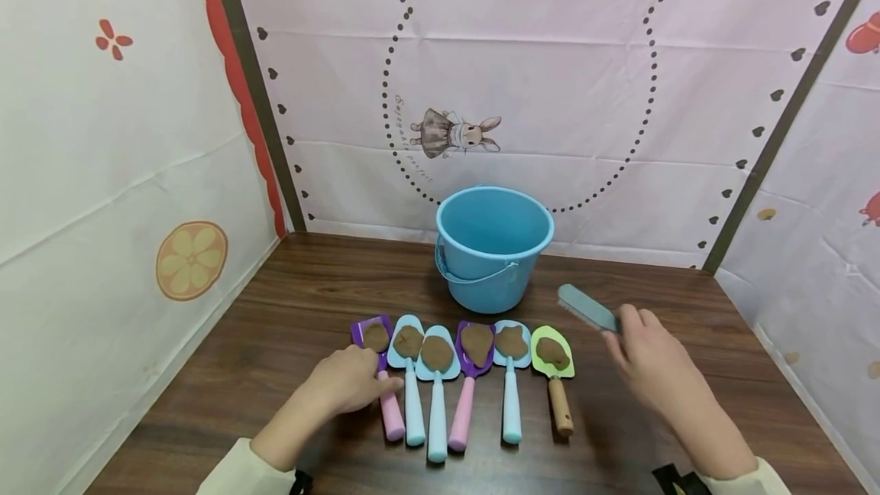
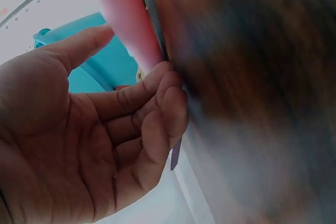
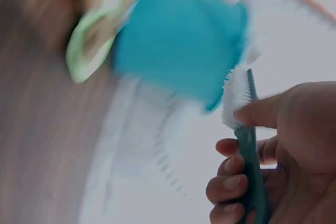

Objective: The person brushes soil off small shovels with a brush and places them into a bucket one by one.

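Note:
My left hand (image 1: 351,382) is over the leftmost toy shovel, which has a purple blade (image 1: 357,334) and a pink handle (image 1: 391,412). In the left wrist view its fingers (image 2: 163,98) are loosely bent, with thumb and fingertips at the pink handle (image 2: 131,19); firm contact cannot be made out. My right hand (image 1: 653,361) grips a blue-green brush (image 1: 587,307), held above the table. Its white bristles (image 3: 236,98) show in the right wrist view, the thumb lying beside them. Several shovels lie in a row, each bearing a brown lump (image 1: 437,353).
Behind the row stands a light blue bucket (image 1: 488,281), its handle hanging down in front. A green shovel with a wooden handle (image 1: 560,407) lies at the row's right end. Printed cloth walls (image 1: 584,98) border the brown wooden table (image 1: 330,270).

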### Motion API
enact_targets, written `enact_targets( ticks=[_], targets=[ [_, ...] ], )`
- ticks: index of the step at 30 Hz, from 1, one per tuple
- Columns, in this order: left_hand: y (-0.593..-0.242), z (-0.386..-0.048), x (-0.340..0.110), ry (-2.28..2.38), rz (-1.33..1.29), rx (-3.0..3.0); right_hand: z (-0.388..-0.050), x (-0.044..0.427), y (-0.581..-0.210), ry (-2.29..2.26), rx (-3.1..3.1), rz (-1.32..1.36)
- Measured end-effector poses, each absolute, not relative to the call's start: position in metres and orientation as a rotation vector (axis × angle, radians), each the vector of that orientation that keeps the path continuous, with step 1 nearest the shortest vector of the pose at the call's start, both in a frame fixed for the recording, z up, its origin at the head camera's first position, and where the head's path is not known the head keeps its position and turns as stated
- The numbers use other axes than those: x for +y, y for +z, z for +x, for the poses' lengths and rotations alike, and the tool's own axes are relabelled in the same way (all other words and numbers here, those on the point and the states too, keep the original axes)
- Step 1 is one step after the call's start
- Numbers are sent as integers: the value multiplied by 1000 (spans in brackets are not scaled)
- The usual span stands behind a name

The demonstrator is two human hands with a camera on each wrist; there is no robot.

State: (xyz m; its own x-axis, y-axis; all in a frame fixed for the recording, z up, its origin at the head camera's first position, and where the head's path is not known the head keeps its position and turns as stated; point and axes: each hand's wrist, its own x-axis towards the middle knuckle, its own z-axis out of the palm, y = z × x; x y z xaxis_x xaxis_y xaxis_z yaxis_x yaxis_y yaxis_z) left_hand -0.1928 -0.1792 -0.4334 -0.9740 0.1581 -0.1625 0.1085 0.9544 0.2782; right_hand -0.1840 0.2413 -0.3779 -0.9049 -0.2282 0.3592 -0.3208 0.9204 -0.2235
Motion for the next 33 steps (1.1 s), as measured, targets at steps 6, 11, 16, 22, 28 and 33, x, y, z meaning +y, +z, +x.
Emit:
enact_targets(
  ticks=[6, 11, 16, 22, 28, 33],
  targets=[
    [-436, -191, -176, 344, 147, 2931, -161, 195, -369, 306, -2595, 589],
    [-436, -189, -173, 334, 103, 2911, -151, 168, -371, 279, -2561, 682],
    [-434, -187, -169, 325, 64, 2896, -150, 155, -377, 280, -2467, 730],
    [-433, -185, -167, 303, -19, 2896, -150, 153, -376, 277, -2518, 691],
    [-432, -184, -172, 284, -87, 2905, -152, 156, -374, 293, -2526, 651],
    [-433, -181, -179, 306, -70, 2906, -153, 158, -373, 300, -2540, 631]
  ],
)
